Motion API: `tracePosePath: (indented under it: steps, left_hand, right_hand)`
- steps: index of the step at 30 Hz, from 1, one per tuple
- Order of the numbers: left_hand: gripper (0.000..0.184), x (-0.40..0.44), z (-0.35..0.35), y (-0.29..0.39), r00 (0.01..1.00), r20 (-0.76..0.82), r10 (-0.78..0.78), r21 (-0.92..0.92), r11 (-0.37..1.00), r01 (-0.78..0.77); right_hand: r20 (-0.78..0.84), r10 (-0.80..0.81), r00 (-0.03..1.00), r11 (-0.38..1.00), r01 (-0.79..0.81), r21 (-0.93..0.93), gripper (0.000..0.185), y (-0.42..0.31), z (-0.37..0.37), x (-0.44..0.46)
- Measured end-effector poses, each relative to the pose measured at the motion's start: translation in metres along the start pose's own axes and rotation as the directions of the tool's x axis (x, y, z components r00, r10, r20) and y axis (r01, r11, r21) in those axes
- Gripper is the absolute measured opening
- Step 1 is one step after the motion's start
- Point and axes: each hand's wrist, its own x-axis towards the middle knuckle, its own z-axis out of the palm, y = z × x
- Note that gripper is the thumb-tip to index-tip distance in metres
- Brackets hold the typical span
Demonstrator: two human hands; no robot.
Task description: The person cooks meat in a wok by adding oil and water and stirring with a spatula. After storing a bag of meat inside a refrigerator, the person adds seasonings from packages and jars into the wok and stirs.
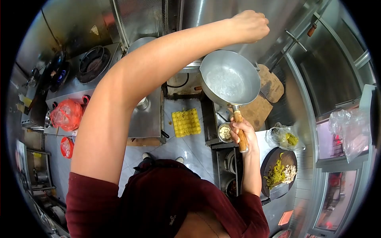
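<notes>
Ctr bright & well lit, cool white light. Strong glare on steel panel [216, 12], just L of raised L hand's [250, 27] fingers. Soft sheen inside pan [230, 81], just past R hand's [243, 133] fingers. Floor [192, 148] L of those: shiny, pale reflections. Shelf [220, 160] below them, deep shadow. Clear bag [351, 131] well R: hazy highlights. Fisheye warp, lines bowing far from fingers; corners black. Pic fairly sharp nr fingers, softer at rim.
</notes>
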Motion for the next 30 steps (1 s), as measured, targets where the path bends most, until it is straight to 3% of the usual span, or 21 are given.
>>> tracePosePath:
  steps: [7,16,25,28,29,30]
  left_hand:
    - [0.020,0.000,0.004,-0.002,1.000,-0.008,0.016,-0.011,1.000,-0.016]
    - [0.008,-0.002,0.000,-0.002,1.000,0.017,0.000,0.003,1.000,0.000]
    - [0.007,-0.002,0.002,-0.005,0.999,0.011,0.046,0.120,0.992,-0.047]
    - [0.009,0.005,0.009,-0.010,0.995,-0.101,-0.012,0.026,1.000,0.015]
    - [0.009,0.013,0.009,-0.016,0.985,-0.054,-0.164,-0.087,0.984,0.159]
    - [0.014,0.020,0.007,-0.028,0.933,0.150,-0.328,-0.138,0.927,0.349]
  right_hand:
    - [0.014,0.030,0.999,1.000,-0.030,-0.007,0.018,-0.002,-0.004,0.000]
    - [0.011,0.032,0.999,0.999,-0.031,-0.023,0.018,-0.004,-0.005,0.000]
    - [0.024,0.046,0.999,0.999,-0.046,-0.014,0.019,-0.003,-0.011,-0.001]
    - [-0.018,0.036,0.999,0.999,-0.036,-0.007,0.020,-0.003,-0.005,-0.004]
    - [-0.029,0.037,0.999,0.999,-0.037,-0.002,0.020,-0.002,-0.006,-0.004]
    - [-0.028,0.046,0.999,0.999,-0.046,-0.005,0.021,-0.001,-0.009,-0.003]
